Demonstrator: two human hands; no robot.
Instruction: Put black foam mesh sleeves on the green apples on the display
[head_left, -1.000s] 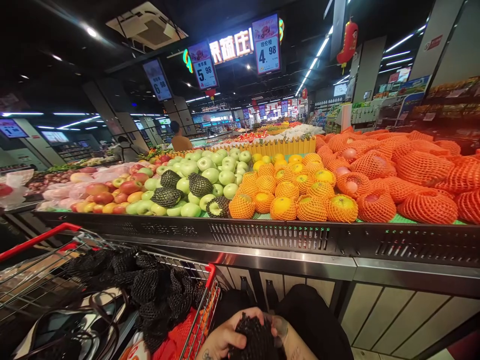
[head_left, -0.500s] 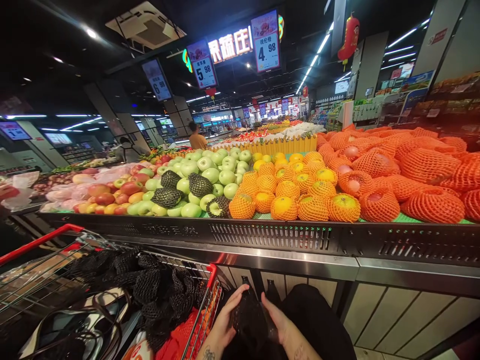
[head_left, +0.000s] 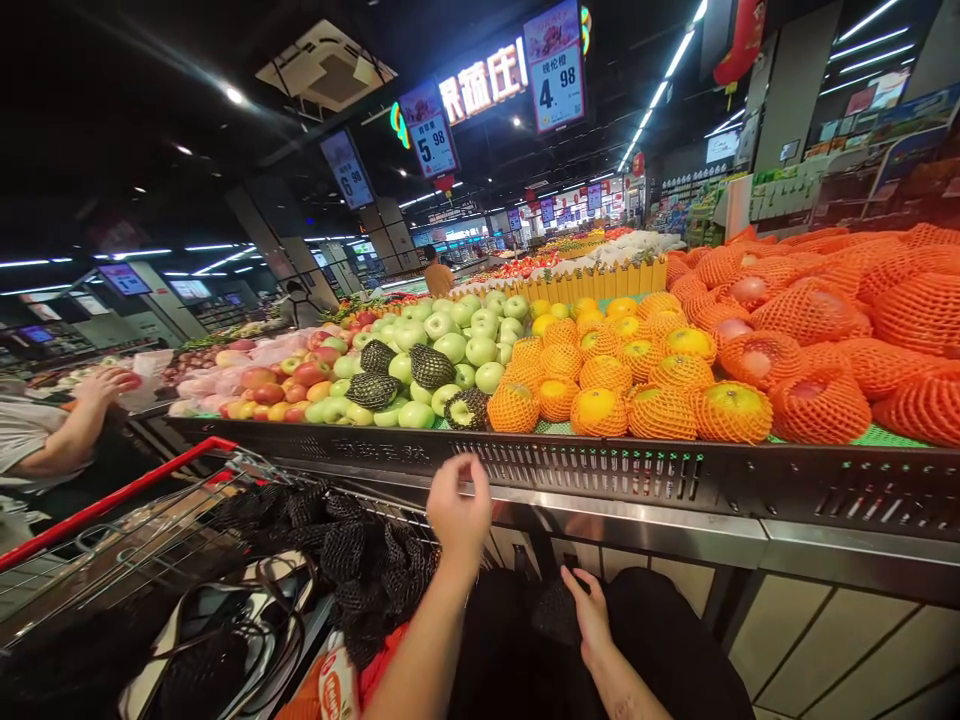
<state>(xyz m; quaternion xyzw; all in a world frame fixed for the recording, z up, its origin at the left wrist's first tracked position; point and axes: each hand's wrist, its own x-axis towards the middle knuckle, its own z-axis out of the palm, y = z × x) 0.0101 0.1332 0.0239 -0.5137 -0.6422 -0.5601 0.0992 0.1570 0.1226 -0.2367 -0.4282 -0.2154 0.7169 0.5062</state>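
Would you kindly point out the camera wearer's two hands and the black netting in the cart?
Left hand (head_left: 456, 515): head view, middle of the hand.
Right hand (head_left: 593, 614): head view, middle of the hand.
Black netting (head_left: 349, 552): head view, middle of the pile.

Dark mesh (head_left: 553, 612) by right hand (head_left: 592, 615), indistinct

black trousers (head_left: 679, 650); forearms (head_left: 427, 640) bare; faint mark (head_left: 624, 708) on right, perhaps tattoo
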